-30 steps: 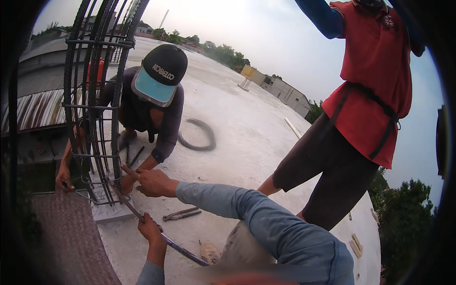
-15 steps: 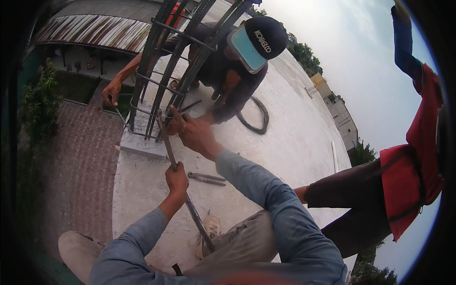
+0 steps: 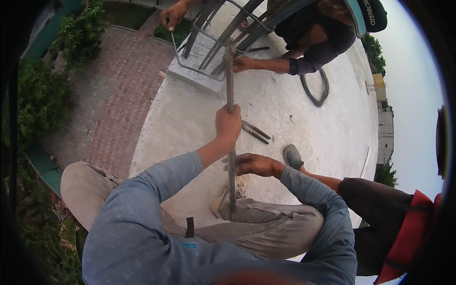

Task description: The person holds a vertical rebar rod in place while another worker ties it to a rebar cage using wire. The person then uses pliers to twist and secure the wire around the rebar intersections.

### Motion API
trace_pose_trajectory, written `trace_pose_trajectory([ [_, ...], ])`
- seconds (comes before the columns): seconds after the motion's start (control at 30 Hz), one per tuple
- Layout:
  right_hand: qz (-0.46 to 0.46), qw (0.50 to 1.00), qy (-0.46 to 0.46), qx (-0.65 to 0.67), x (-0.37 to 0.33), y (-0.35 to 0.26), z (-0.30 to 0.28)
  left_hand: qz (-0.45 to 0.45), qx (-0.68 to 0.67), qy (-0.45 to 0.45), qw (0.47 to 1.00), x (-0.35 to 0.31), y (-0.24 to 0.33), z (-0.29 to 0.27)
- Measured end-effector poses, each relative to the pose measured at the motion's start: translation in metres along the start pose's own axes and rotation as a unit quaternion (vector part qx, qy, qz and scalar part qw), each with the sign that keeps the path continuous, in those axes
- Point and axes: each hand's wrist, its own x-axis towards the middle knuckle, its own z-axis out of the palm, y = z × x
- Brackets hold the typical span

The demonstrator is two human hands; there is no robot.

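My left hand (image 3: 228, 126) is wrapped round a long steel bar (image 3: 230, 90) standing almost upright before me. The bar's upper end meets a bent rebar stirrup (image 3: 197, 70) at the foot of a rebar column (image 3: 213, 35). Lower on the bar, my right hand (image 3: 259, 165) has its fingers apart, reaching behind the shaft; whether they touch it I cannot tell. A co-worker's hand (image 3: 173, 16) holds the stirrup's far left end, and the co-worker's other hand (image 3: 243, 64) is beside the bar's top.
Pincers (image 3: 256, 132) lie on the pale concrete slab (image 3: 190, 109), right of the bar. Farther off is a coil of wire (image 3: 316, 92). The slab's edge drops to brick paving (image 3: 111, 104) on the left. Another person in red (image 3: 413, 228) is at the right.
My right hand has come down from the bar's top to its lower shaft and opened. My left hand still grips the bar, now more upright. The view has shifted, placing the column higher.
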Motion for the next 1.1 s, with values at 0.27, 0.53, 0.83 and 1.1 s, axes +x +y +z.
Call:
trace_pose_trajectory([
  [0.27,0.059,0.951,0.030,0.301,0.027,0.059,0.066,-0.052,-0.049,-0.021,0.997,-0.018,0.018,0.001],
  [0.53,0.064,0.973,0.023,0.223,0.011,0.047,0.056,-0.066,-0.055,-0.017,0.996,-0.022,0.025,0.008],
  [0.83,0.078,0.959,0.029,0.269,0.012,0.043,0.061,-0.071,-0.047,-0.026,0.996,-0.025,0.029,0.006],
  [1.1,0.062,0.965,0.019,0.252,0.018,0.047,0.061,-0.063,-0.056,-0.022,0.996,-0.019,0.021,0.004],
])
